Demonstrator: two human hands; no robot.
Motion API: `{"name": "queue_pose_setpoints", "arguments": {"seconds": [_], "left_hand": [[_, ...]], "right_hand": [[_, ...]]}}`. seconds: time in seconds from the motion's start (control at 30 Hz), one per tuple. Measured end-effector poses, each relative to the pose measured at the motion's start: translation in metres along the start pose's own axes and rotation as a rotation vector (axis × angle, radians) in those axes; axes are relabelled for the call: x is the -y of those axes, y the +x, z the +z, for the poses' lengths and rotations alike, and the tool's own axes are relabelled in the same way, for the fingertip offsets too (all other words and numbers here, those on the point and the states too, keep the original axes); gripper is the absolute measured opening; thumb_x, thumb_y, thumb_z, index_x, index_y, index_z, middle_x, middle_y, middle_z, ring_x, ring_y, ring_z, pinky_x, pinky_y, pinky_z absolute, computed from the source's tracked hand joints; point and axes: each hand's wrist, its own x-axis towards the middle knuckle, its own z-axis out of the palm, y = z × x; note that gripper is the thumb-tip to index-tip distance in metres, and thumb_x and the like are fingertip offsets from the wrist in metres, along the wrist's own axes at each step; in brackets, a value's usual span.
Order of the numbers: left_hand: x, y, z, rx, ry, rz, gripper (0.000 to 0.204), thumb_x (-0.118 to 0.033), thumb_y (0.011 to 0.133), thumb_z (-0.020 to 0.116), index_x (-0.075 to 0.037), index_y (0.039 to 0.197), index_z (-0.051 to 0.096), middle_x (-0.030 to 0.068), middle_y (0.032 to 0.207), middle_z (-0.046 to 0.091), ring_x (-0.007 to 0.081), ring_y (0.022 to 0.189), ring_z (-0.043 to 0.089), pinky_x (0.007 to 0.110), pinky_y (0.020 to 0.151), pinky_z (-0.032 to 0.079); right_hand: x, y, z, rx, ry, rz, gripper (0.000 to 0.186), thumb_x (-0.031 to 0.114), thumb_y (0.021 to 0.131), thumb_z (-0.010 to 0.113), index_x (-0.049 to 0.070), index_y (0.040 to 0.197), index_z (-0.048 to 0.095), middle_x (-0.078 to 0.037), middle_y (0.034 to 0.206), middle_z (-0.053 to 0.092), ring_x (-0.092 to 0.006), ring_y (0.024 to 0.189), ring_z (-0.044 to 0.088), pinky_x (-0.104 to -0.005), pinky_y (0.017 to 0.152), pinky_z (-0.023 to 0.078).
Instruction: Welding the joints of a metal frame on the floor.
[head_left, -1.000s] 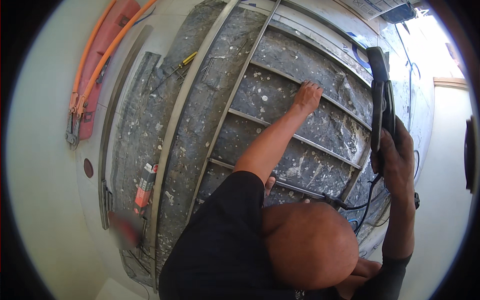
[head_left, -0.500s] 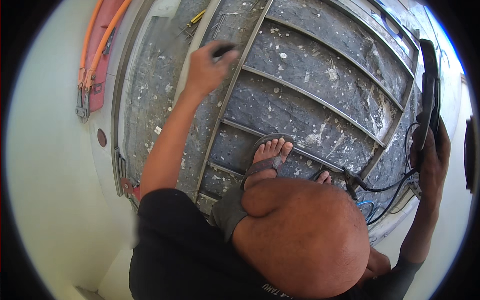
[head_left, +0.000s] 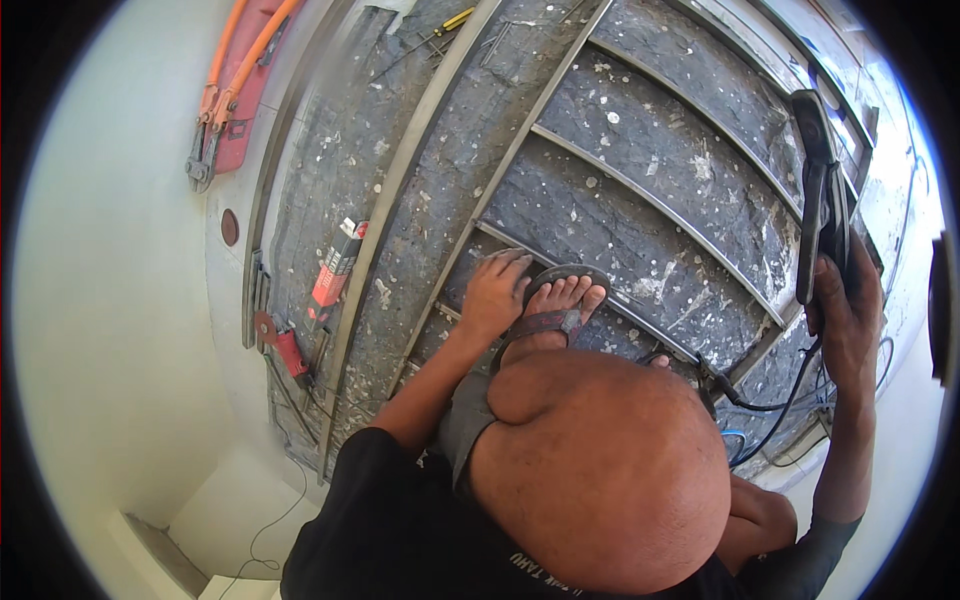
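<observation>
My left hand [head_left: 495,295] is down beside my sandalled foot [head_left: 555,310], its fingers slightly bent and reaching to a rung of the metal frame [head_left: 650,200]. Nothing shows in its grasp. The frame lies on a paint-spotted grey sheet, and my foot is set on one of its rungs. Raised at the far right, my right hand [head_left: 850,310] grips a black welding shield [head_left: 825,190], seen nearly edge-on. A black clamp [head_left: 710,380] with a cable rests at the frame's near right corner. My raised knee hides part of the frame.
Bolt cutters [head_left: 225,110] with orange handles lie on a red case [head_left: 240,145] at the far left. Nearer are a red-and-black box [head_left: 337,270] and a red angle grinder [head_left: 288,350]. A long metal bar [head_left: 410,150] runs left of the frame. Cables [head_left: 785,410] loop at the right.
My left hand has come down from the frame's far left side to beside my foot. The shield has shifted slightly left in my right hand. The view has turned leftward, showing the box and grinder.
</observation>
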Motion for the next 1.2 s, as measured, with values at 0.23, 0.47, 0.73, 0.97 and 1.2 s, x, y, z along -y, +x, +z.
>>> {"name": "queue_pose_setpoints", "arguments": {"seconds": [0.23,0.47,0.73,0.97,1.2], "left_hand": [[0.001,-0.015,0.015,-0.04,-0.057,-0.041,0.035,-0.01,0.084,0.067,-0.002,0.118,0.065,0.0157,0.116,0.065,0.0347,0.108,0.061,0.044,0.095,0.05],[0.009,-0.089,0.001,0.137,-0.046,-0.165,0.033,-0.014,0.085,0.067,-0.003,0.116,0.065,0.0162,0.114,0.065,0.0347,0.104,0.062,0.044,0.092,0.051],[0.0,-0.015,0.013,-0.283,-0.039,0.027,0.026,-0.015,0.085,0.068,-0.003,0.108,0.065,0.0115,0.103,0.066,0.033,0.101,0.06,0.046,0.088,0.049],[0.002,0.066,0.051,-0.19,-0.066,0.095,0.023,-0.021,0.088,0.067,-0.005,0.073,0.058,0.0132,0.073,0.061,0.035,0.069,0.062,0.044,0.061,0.05],[0.008,0.069,0.052,-0.219,-0.105,0.099,0.022,-0.022,0.087,0.067,-0.006,0.074,0.06,0.011,0.07,0.06,0.0341,0.065,0.061,0.045,0.057,0.049]], "right_hand": [[0.001,0.012,0.005,0.062,-0.01,0.014,0.05,0.04,0.097,0.065,-0.003,0.123,0.056,0.001,0.068,0.053,-0.0053,0.052,0.044,-0.023,0.047,0.033],[0.002,0.018,0.025,0.165,-0.105,0.001,0.056,0.037,0.099,0.062,-0.001,0.139,0.049,-0.001,0.072,0.055,-0.0069,0.053,0.047,-0.0241,0.047,0.035],[0.023,0.027,0.049,0.288,-0.091,-0.215,0.044,0.027,0.097,0.065,-0.006,0.125,0.056,0.0,0.07,0.051,-0.0082,0.06,0.044,-0.0282,0.055,0.038],[0.031,0.029,0.075,0.247,-0.199,-0.229,0.03,0.021,0.092,0.068,-0.002,0.107,0.058,-0.017,0.064,0.058,-0.0247,0.053,0.054,-0.0402,0.056,0.042],[0.028,0.031,0.115,0.292,-0.206,-0.064,0.029,0.02,0.092,0.069,-0.003,0.106,0.059,-0.017,0.064,0.059,-0.0254,0.053,0.055,-0.0406,0.056,0.043]]}}
